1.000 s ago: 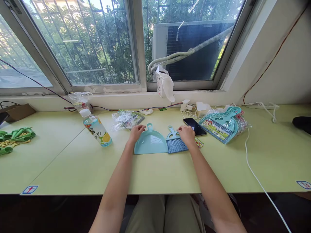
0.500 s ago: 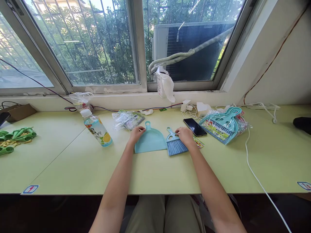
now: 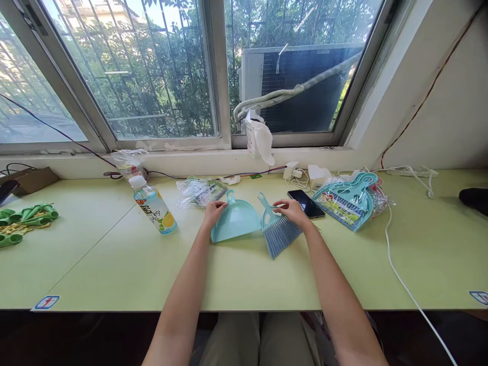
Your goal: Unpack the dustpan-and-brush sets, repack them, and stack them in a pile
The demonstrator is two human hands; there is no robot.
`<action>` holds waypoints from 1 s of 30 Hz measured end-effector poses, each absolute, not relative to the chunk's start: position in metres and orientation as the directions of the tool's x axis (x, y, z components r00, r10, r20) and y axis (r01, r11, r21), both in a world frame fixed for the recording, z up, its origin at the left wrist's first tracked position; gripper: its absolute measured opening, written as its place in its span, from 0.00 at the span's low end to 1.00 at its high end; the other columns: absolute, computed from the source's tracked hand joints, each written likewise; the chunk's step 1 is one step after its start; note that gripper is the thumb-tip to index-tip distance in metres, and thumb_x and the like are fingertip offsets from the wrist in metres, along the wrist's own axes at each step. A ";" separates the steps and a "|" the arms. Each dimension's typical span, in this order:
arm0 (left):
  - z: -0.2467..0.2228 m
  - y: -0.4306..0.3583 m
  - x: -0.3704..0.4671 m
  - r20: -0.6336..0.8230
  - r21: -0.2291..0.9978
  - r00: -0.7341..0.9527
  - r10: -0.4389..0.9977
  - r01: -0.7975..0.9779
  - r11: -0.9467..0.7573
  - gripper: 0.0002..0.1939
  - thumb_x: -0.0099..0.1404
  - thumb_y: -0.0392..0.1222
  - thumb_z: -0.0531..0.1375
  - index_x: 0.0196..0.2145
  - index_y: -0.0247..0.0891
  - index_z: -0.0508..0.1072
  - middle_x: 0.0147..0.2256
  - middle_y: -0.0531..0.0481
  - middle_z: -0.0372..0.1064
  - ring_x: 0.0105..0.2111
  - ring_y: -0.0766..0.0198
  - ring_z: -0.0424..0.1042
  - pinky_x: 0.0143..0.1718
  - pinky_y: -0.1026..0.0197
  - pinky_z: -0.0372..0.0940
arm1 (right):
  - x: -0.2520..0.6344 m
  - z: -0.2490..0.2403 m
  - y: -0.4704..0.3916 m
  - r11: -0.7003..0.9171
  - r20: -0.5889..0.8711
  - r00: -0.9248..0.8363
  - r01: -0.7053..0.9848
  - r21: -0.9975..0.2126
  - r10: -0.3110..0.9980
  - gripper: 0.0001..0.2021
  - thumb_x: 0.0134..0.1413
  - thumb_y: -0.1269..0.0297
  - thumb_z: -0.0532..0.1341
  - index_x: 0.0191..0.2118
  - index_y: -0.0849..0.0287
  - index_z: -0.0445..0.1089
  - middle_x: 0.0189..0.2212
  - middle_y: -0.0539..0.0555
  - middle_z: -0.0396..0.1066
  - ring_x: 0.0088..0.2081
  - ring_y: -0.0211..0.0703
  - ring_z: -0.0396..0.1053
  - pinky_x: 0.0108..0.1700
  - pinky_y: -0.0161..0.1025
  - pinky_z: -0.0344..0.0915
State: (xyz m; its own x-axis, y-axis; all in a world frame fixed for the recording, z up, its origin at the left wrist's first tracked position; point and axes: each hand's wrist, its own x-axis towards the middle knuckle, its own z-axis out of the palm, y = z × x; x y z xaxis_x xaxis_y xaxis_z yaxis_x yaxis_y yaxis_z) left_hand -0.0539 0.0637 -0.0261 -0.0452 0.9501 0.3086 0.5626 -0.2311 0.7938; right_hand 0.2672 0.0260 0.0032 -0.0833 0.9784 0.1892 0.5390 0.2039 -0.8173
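Note:
A turquoise dustpan lies on the table in front of me, its handle pointing away and its left side slightly raised. My left hand grips its upper left edge, thumb and fingers closed. To the right is a small hand brush with a turquoise handle and blue-grey bristles, tilted with the bristles toward me. My right hand pinches the brush's right side by the handle base. A black phone lies just behind that hand, and the printed card beneath it is mostly hidden.
A drink bottle stands at the left, near a crumpled plastic wrapper. Packaged dustpan sets lie at the right beside a white cable. Green tube-like pieces are at the far left, and a window sill runs behind.
The brush has turned and lifted, its bristles swinging closer to me, with my right hand on it. The dustpan has tilted slightly under my left hand.

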 end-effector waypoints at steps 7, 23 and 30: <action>-0.027 0.062 -0.048 0.341 0.751 0.048 0.939 0.586 -0.303 0.16 0.59 0.49 0.52 0.28 0.36 0.74 0.25 0.51 0.69 0.27 0.64 0.65 0.30 0.63 0.57 | 0.267 0.025 0.004 0.153 0.096 -0.293 0.179 -0.972 0.951 0.22 0.32 0.54 0.70 0.35 0.63 0.73 0.26 0.55 0.75 0.31 0.44 0.73 0.36 0.38 0.65; -0.028 0.043 0.006 0.174 0.889 0.400 0.900 0.328 -0.318 0.27 0.58 0.62 0.53 0.31 0.32 0.75 0.25 0.50 0.67 0.27 0.64 0.63 0.28 0.63 0.57 | 0.215 -0.006 0.019 0.328 0.294 -0.145 0.411 -0.851 0.945 0.10 0.46 0.58 0.64 0.32 0.60 0.73 0.30 0.55 0.76 0.33 0.42 0.74 0.40 0.39 0.69; -0.023 0.039 0.008 0.137 0.934 0.432 0.891 0.243 -0.261 0.26 0.52 0.58 0.62 0.38 0.31 0.76 0.33 0.46 0.73 0.32 0.61 0.68 0.32 0.62 0.60 | 0.207 0.002 0.005 0.409 0.411 -0.210 0.770 -0.490 0.887 0.08 0.55 0.65 0.58 0.40 0.53 0.73 0.41 0.53 0.75 0.45 0.44 0.70 0.49 0.41 0.63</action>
